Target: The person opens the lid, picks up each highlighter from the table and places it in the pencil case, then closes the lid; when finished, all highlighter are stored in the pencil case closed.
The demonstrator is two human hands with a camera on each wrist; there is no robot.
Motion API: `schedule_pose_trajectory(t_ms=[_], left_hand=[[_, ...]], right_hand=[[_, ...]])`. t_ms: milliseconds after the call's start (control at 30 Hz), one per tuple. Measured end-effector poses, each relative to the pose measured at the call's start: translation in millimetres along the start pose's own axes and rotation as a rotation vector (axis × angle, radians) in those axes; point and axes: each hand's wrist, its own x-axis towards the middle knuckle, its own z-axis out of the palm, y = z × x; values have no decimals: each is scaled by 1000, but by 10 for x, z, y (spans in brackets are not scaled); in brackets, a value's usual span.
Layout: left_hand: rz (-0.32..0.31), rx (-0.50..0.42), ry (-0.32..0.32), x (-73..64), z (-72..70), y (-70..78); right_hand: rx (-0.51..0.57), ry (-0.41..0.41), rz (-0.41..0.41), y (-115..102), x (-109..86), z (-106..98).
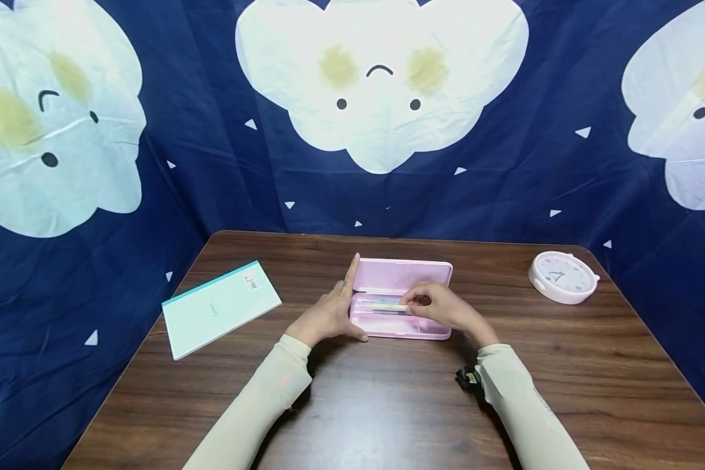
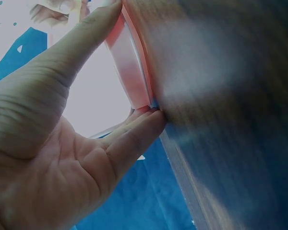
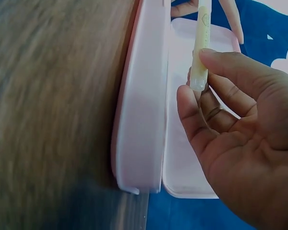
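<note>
A pink pencil case [image 1: 402,329] lies on the table with its lid [image 1: 399,274] raised at the back. My left hand [image 1: 331,312] rests against the case's left end, index finger straight along the lid's edge and thumb at the front corner. In the left wrist view, thumb and fingers touch the case wall [image 2: 129,67]. Thumb and fingertips of my right hand [image 1: 440,305] pinch a pale yellow pen [image 3: 202,48] over the case's tray. Other slim pens or sticks [image 1: 382,302] lie under it, too small to tell apart.
To the left lies a pale green notepad [image 1: 220,310] with a teal edge and a sticker. A white round clock [image 1: 564,277] lies face up at the back right. The wooden table [image 1: 388,405] backs onto a blue cloth with white clouds.
</note>
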Motion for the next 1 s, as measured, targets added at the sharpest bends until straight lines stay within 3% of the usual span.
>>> schedule_pose_trajectory(t_ms=[367,1000], left_hand=[[22,8,17,7,-6,11],[-2,2,0,8,3,11]], right_hand=[[-29,28,3,-13,42,43],[-37,64,5,8,72,92]])
